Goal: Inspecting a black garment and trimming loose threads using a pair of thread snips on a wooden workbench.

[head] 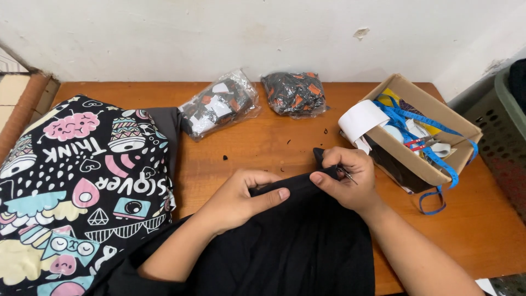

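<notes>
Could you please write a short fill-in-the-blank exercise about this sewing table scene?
1. Both hands grip a piece of ____ fabric.
2. The blue measuring tape hangs out of a cardboard ____.
3. Two plastic-wrapped packets lie near the ____ at the table's far edge.

Missing words: black; box; wall

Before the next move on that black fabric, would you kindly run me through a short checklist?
1. Left hand pinches the black fabric: ok.
2. Right hand grips the fabric's edge: ok.
3. Thin metal tool in the right hand's fingers: ok, kind cannot tell.
4. Tool tip clear of the left hand: ok.
5. Cardboard box with blue measuring tape close by: ok.
6. Thread on the tool: cannot tell.
</notes>
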